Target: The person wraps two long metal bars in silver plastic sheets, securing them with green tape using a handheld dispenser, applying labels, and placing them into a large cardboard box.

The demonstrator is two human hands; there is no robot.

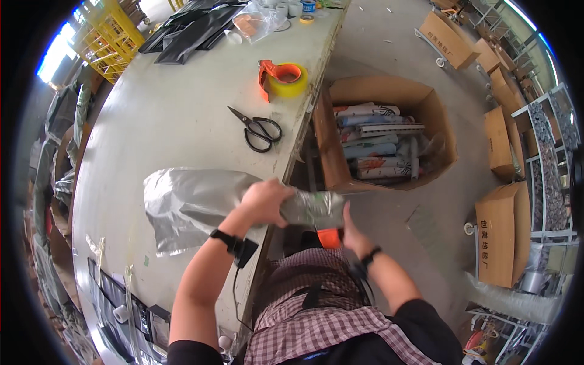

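Observation:
A silvery-grey plastic bag (191, 198) lies across the table's near edge. From its right end a roll wrapped in shiny plastic, with green marks (313, 208), juts out past the edge, slightly blurred. My left hand (266, 202) is closed over the place where bag and roll meet. Against the roll's right end is my right hand (354, 234), its thumb side up and its other fingers mostly hidden beneath. Black-handled scissors (258, 131) lie on the table beyond the bag. Farther off sits an orange tape dispenser with yellow tape (283, 80).
Beside the table's right edge stands an open cardboard box (447, 131) holding several wrapped rolls. An orange object (329, 238) shows below the roll. Black plastic bags (188, 33) lie at the table's far end. More cartons (502, 234) and racks line the right side.

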